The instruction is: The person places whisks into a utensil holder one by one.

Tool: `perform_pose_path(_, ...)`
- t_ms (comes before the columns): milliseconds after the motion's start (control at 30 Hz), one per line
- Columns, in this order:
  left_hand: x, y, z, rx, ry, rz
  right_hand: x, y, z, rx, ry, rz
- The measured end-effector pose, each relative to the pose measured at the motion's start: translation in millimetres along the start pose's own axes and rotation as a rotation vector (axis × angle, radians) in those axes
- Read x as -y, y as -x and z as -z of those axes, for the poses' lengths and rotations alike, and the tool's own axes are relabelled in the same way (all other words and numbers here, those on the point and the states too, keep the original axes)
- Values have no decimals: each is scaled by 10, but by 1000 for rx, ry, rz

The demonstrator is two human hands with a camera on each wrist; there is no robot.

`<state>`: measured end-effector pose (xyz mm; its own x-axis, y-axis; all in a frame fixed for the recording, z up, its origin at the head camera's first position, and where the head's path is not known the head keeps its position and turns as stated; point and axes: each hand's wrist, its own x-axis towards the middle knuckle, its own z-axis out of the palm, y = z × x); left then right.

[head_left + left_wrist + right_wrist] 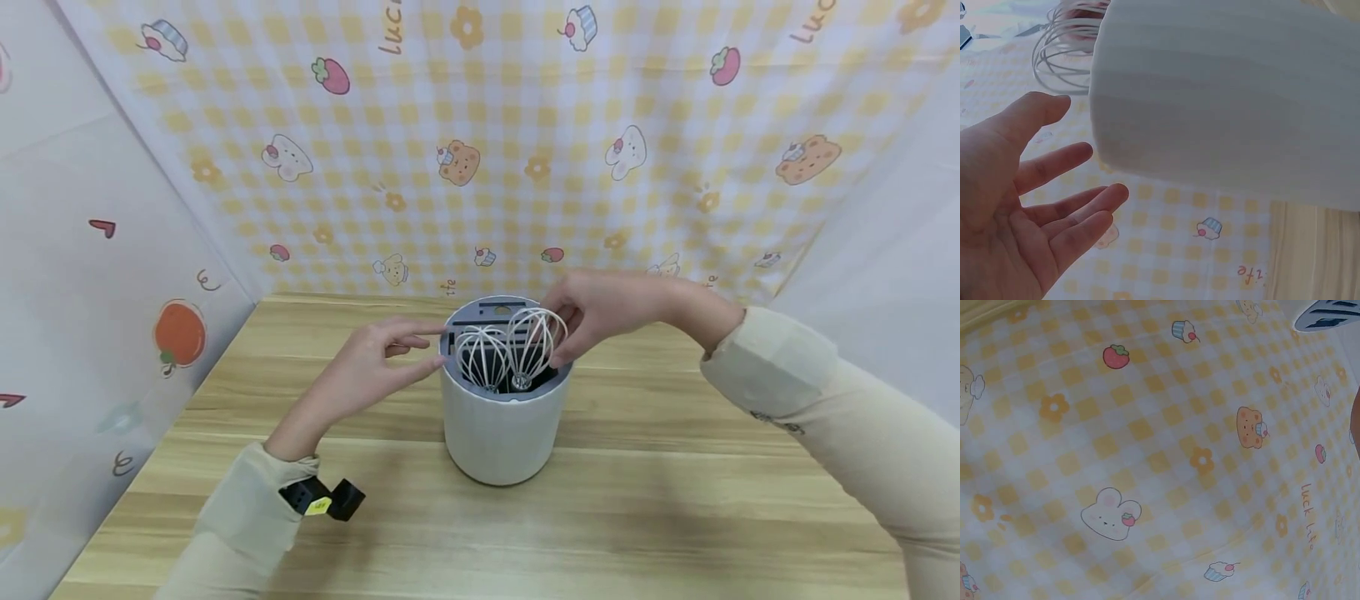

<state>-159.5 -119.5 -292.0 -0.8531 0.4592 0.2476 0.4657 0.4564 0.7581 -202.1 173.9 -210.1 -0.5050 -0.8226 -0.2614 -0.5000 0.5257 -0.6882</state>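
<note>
A white round utensil holder (pixel 498 442) with a grey slotted top stands upright on the table. Two whisks rise from its front opening, wire heads up: a left whisk (pixel 482 354) and a slightly higher right whisk (pixel 528 346). My right hand (pixel 592 312) reaches in from the right, its thumb and fingers about the right whisk's wires; some fingers are behind them. On the other side, my left hand (pixel 375 362) has its fingertips at the holder's rim. Its fingers (pixel 1063 165) are spread and relaxed in the left wrist view. The whisk handles are hidden inside the holder.
The wooden table (pixel 622 517) runs up to a checked cloth backdrop (pixel 525 125). Pale walls flank it on both sides. A black wrist camera (pixel 322 498) sits on the left sleeve. Only the holder's top edge (pixel 1329 314) appears in the right wrist view.
</note>
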Motion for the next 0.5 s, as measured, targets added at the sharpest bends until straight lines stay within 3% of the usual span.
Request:
perform_pose_path(167, 80, -9, 120, -27, -38, 24, -49, 9, -7, 0, -33, 8)
perform_pose_path(333, 181, -30, 251, -44, -64, 95, -96, 64, 12, 3, -57, 8)
perform_pose_path(500, 370, -103, 380, -64, -112, 142, -163, 166, 93, -17, -95, -62)
